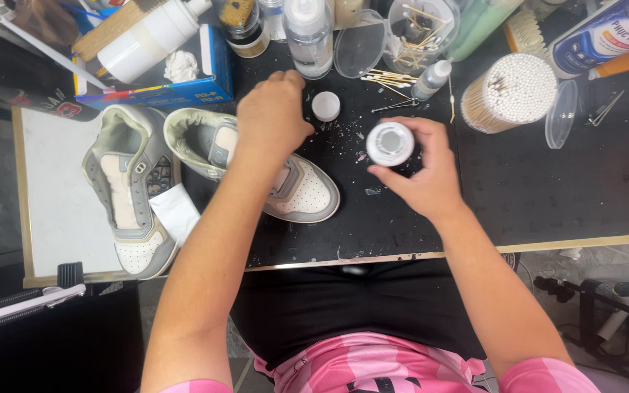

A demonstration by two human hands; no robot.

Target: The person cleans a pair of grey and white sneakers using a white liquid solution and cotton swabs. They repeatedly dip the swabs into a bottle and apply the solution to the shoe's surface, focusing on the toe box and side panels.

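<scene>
My right hand (420,171) holds a small round white jar (390,143) over the black worktop (547,189). Its fingers curl around the jar's side. My left hand (273,113) reaches forward above the shoe, fingers curled, close to a small white cap (325,105) lying on the worktop. I cannot tell whether this hand holds anything. Under my left forearm lies a grey and cream sneaker (300,189) on its side. A second matching sneaker (129,193) lies to the left on a white board (56,211), with a white cloth (176,211) beside it.
At the back stand clear bottles (309,33), a white bottle in a blue box (147,36), a round tub of cotton swabs (509,91), its clear lid (560,113), an open container of swabs (416,29), a small dropper bottle (431,78) and metal tweezers (394,106).
</scene>
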